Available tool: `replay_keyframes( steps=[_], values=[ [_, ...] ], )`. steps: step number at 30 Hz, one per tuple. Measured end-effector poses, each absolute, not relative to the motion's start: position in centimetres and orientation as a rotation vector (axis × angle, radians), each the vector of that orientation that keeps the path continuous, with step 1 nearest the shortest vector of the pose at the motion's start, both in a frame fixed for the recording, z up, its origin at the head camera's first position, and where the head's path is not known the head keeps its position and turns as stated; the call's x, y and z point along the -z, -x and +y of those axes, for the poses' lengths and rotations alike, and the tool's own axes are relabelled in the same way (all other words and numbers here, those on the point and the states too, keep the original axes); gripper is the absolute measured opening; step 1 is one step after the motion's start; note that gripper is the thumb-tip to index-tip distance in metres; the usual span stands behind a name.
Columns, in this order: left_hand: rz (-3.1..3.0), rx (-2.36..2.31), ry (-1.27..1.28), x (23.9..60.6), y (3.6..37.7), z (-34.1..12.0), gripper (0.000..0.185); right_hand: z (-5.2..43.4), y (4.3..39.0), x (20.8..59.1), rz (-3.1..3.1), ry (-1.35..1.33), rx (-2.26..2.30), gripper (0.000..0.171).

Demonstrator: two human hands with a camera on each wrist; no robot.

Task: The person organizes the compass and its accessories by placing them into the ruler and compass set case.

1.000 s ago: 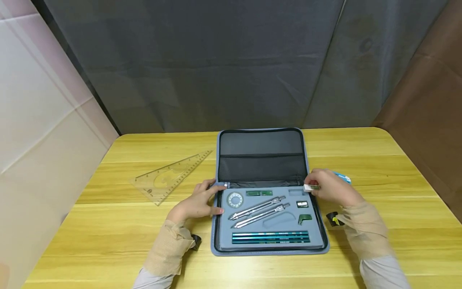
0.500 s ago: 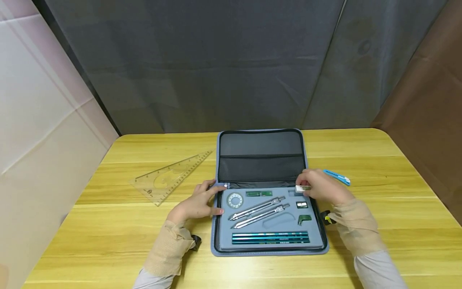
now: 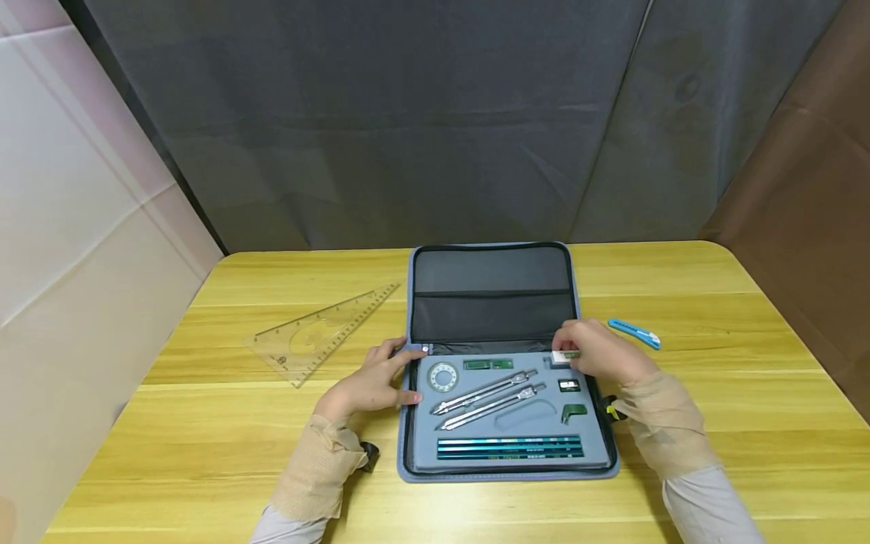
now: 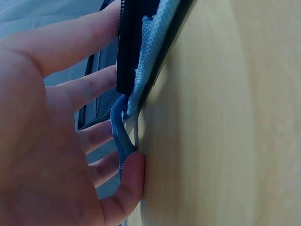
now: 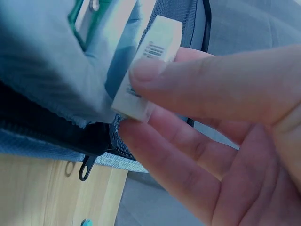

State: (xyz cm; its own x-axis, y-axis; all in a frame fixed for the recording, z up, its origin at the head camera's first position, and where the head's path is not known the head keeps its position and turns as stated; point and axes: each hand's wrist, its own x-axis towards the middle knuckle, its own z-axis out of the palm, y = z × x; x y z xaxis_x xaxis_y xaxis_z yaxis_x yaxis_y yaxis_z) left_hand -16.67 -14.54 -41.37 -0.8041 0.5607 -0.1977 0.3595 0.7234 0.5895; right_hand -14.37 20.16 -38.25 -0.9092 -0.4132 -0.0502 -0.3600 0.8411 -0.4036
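The eraser (image 5: pixel 155 47) is held by the right hand (image 3: pixel 605 353), pinched between thumb and fingertips, at the recess by the far right corner of the tray (image 3: pixel 598 442); whether its underside is in contact cannot be told. The tray is carried in the open case (image 3: pixel 506 477), whose lid (image 3: pixel 492 272) is laid back close to the far edge of the table (image 3: pixel 204 423). In the tray are set a round dial (image 3: pixel 443 376) at its far left corner, green boxes (image 3: pixel 488 364) along its far edge, two compasses (image 3: pixel 491 406) lying slanted in the middle, a sharpener (image 3: pixel 569 385) and a green bracket (image 3: pixel 574 411) near the right edge, and pencils (image 3: pixel 510 447) along the near edge. The case's left edge is touched by the left hand (image 3: pixel 367 389), its fingers spread. Compared with a second ago, the eraser has been carried leftward and inward from the tray's edge, and the cutter (image 3: pixel 635 334), then mostly covered by the hand, is fully exposed toward the table's right edge; the set square (image 3: pixel 340 331), toward the far left corner, has been left unmoved. A barcode is printed on the eraser; the lettering on the pencils is too small to be read.
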Motion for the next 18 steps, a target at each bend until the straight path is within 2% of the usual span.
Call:
replay_keyframes(
  steps=[7, 18],
  values=[
    [2.564, -0.766, -0.724, 41.41, 16.71, -14.56, 0.059, 19.89, 14.40, 38.36, 2.861, 0.605, 0.570, 0.027],
    [2.567, -0.766, -0.722, 41.41, 16.68, -14.61, 0.059, 19.74, 14.62, 38.42, 2.839, 0.568, 0.549, 0.027]
  ],
)
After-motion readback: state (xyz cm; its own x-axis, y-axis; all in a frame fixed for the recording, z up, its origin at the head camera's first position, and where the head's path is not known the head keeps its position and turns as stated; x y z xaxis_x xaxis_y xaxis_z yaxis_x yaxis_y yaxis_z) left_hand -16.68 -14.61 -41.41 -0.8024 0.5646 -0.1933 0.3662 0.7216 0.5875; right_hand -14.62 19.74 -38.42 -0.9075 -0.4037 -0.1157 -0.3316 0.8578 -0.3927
